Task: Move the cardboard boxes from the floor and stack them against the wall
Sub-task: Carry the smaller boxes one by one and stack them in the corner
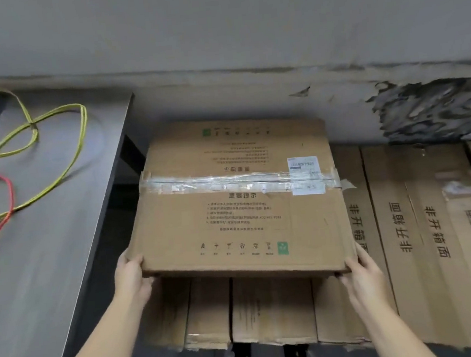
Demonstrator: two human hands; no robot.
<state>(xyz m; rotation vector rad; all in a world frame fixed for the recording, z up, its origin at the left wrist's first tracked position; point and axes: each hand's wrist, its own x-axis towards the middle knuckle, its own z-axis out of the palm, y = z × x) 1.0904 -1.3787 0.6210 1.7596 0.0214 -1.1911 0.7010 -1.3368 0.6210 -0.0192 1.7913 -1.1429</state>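
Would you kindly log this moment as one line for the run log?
left hand: grips taped box near-left corner | right hand: grips near-right corner | box: over lower boxes, by wall

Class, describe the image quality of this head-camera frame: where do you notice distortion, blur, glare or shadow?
Head view: wide-angle bending curves the wall ledge; the small print on the held box is blurred; the clear tape glints faintly; shadow fills the gap beside the grey table; light is soft and even.
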